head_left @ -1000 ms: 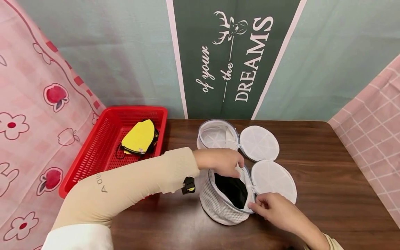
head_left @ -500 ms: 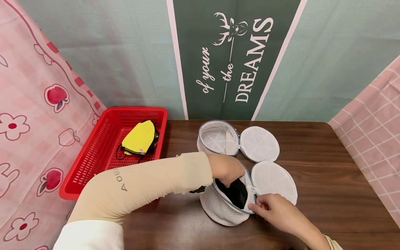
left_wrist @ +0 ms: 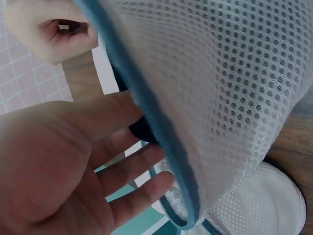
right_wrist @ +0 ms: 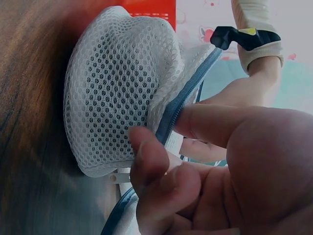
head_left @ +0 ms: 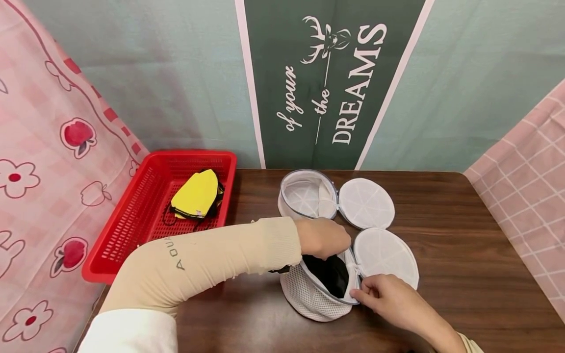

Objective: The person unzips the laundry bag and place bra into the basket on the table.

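A white mesh laundry bag [head_left: 311, 296] with a blue-grey zipped rim stands unzipped on the table, black fabric [head_left: 331, 277] inside it. My left hand [head_left: 324, 238] is over the mouth of this bag, fingers reaching down inside the rim. In the left wrist view its thumb and fingers [left_wrist: 129, 169] are fairly straight beside the rim, partly hidden behind it; a bit of black fabric shows between them. My right hand [head_left: 390, 299] pinches the rim at the near right side between thumb and fingers, as the right wrist view also shows.
A second mesh bag [head_left: 287, 206] stands open behind the first. Both round lids, the far one [head_left: 366, 203] and the near one [head_left: 386, 257], lie folded to the right. At left, a red basket [head_left: 121, 220] holds yellow and black fabric pieces [head_left: 196, 193].
My left hand has lowered from above the bag's mouth into it, then risen slightly and shifted right. The right hand keeps its hold on the rim.
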A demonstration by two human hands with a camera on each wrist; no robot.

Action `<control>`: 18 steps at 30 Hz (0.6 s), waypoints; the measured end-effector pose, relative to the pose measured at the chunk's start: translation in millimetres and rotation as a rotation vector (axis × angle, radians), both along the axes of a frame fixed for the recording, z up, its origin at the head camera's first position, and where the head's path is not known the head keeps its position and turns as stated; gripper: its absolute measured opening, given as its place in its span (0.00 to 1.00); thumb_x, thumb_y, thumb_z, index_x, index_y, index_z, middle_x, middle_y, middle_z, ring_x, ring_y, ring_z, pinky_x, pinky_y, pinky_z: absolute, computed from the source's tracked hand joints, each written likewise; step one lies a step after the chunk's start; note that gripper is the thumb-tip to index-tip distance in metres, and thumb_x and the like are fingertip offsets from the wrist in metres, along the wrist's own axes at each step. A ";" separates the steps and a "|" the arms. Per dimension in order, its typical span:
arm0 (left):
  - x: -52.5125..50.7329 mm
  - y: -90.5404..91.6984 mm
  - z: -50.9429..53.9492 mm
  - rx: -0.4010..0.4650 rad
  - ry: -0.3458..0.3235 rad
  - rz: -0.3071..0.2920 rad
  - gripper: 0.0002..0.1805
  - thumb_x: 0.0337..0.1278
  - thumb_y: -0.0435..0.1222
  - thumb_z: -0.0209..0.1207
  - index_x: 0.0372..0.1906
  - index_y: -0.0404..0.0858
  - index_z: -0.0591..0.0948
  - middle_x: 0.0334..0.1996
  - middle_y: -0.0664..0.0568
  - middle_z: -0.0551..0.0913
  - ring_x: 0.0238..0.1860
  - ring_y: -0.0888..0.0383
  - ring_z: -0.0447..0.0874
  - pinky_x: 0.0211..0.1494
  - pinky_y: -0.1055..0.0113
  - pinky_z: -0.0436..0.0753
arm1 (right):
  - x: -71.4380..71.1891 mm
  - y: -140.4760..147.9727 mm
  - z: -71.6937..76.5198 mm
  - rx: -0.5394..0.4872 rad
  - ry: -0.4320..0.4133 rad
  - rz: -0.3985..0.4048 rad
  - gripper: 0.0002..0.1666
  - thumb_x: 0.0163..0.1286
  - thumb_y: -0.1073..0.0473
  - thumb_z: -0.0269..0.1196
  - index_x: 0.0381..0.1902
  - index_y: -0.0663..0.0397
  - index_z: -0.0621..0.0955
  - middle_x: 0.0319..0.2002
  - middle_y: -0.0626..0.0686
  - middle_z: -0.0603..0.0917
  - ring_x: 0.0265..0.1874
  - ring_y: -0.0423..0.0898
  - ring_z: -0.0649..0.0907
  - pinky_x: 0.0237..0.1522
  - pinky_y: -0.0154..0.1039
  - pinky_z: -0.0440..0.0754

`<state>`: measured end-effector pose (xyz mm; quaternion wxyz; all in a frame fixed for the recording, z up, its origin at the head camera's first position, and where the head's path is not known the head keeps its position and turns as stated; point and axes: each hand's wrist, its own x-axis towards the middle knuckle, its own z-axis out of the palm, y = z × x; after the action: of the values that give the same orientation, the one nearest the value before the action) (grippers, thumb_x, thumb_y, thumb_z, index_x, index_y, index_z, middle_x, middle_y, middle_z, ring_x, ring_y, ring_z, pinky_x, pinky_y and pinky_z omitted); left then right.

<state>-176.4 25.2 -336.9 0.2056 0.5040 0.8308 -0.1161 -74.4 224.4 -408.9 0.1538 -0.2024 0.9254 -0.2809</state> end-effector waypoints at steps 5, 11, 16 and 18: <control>-2.1 -1.1 -4.2 0.011 0.006 0.000 0.06 0.61 0.33 0.67 0.33 0.47 0.83 0.37 0.60 0.85 0.35 0.65 0.79 0.43 0.68 0.83 | 0.3 -0.2 0.0 -0.004 0.021 0.000 0.26 0.71 0.42 0.65 0.16 0.36 0.69 0.14 0.31 0.63 0.16 0.29 0.65 0.20 0.28 0.64; -2.3 -3.3 -5.1 -0.032 -0.039 0.013 0.08 0.56 0.33 0.72 0.37 0.48 0.85 0.35 0.61 0.85 0.35 0.64 0.78 0.42 0.70 0.81 | 0.2 -0.2 0.2 0.000 0.019 -0.003 0.25 0.71 0.42 0.65 0.16 0.36 0.69 0.14 0.31 0.63 0.16 0.29 0.65 0.20 0.28 0.64; -2.8 -3.7 -6.0 -0.026 -0.028 0.005 0.11 0.61 0.28 0.65 0.44 0.46 0.83 0.42 0.59 0.85 0.37 0.63 0.76 0.42 0.71 0.78 | 0.2 0.0 0.3 0.005 0.018 -0.003 0.25 0.71 0.42 0.65 0.16 0.36 0.69 0.14 0.31 0.63 0.16 0.29 0.65 0.20 0.28 0.64; -2.7 -3.5 -7.1 -0.031 -0.006 -0.002 0.09 0.65 0.30 0.62 0.46 0.46 0.83 0.44 0.58 0.85 0.38 0.64 0.77 0.44 0.71 0.79 | 0.3 0.1 0.3 0.004 0.019 -0.001 0.26 0.71 0.42 0.65 0.16 0.36 0.69 0.14 0.31 0.63 0.16 0.29 0.65 0.20 0.28 0.64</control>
<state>-179.1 21.8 -344.0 0.2155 0.5020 0.8278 -0.1276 -74.1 224.5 -408.6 0.1454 -0.2044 0.9275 -0.2771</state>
